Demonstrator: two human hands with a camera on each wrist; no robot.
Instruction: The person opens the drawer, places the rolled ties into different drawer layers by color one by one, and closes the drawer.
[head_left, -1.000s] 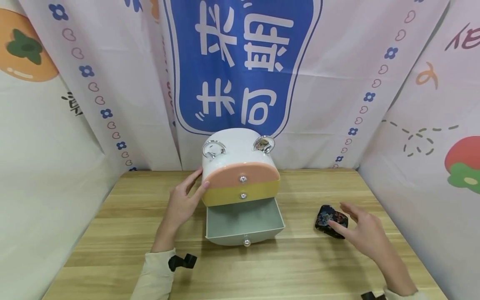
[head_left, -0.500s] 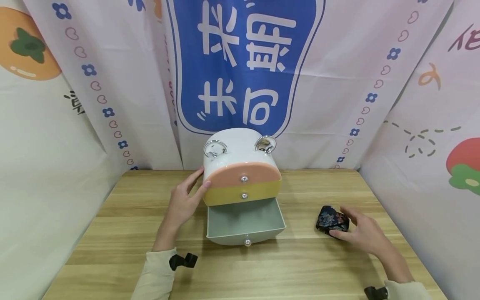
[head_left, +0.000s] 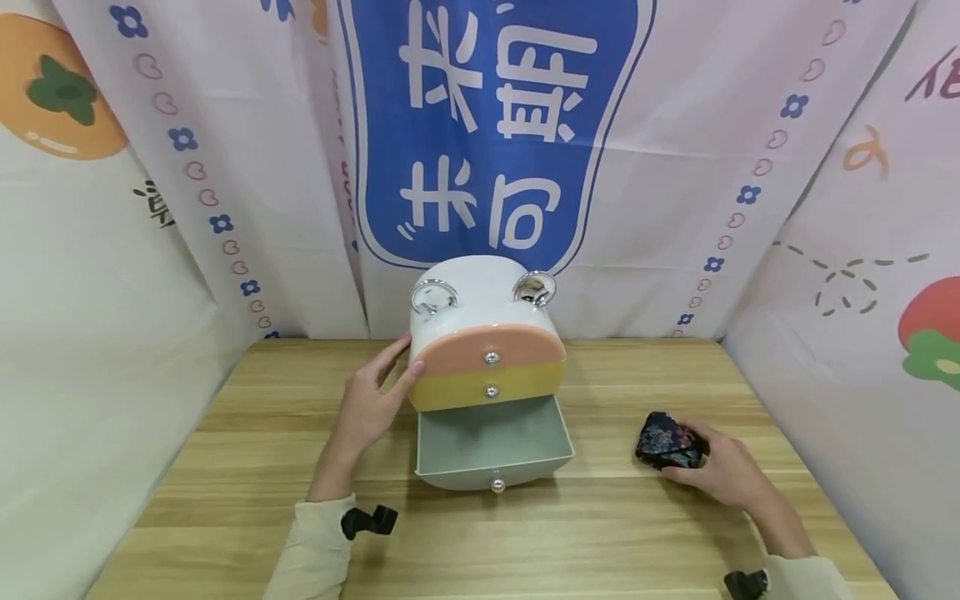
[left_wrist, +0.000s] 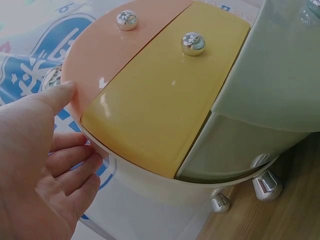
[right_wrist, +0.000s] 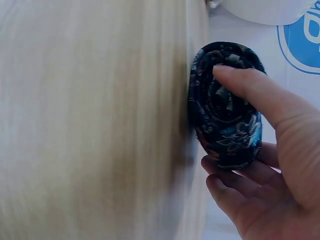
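Note:
A small storage cabinet (head_left: 476,287) with a white shell stands on the table. Its peach drawer (head_left: 453,350) and yellow drawer (head_left: 453,392) are closed, and the pale green bottom drawer (head_left: 536,477) is pulled out with nothing in it. My left hand (head_left: 367,408) rests against the cabinet's left side; its thumb touches the peach edge and its loosely bent fingers lie along the shell. Over at the right, my right hand (head_left: 727,471) pinches a rolled-up dark floral necktie (head_left: 663,442) between thumb and fingers. The right wrist view shows the coiled layers of the necktie (right_wrist: 232,137).
The cabinet has two chrome loops (head_left: 534,289) on top and short chrome feet (left_wrist: 267,186) below. Wood-grain table (head_left: 600,542) surrounds it, and printed cloth (head_left: 637,208) hangs behind and at both sides. Black mounts (head_left: 369,521) sit on both wrists.
My right hand has come down around the necktie and taken hold of it, and the necktie has tilted slightly. The left hand and the cabinet stay as they were.

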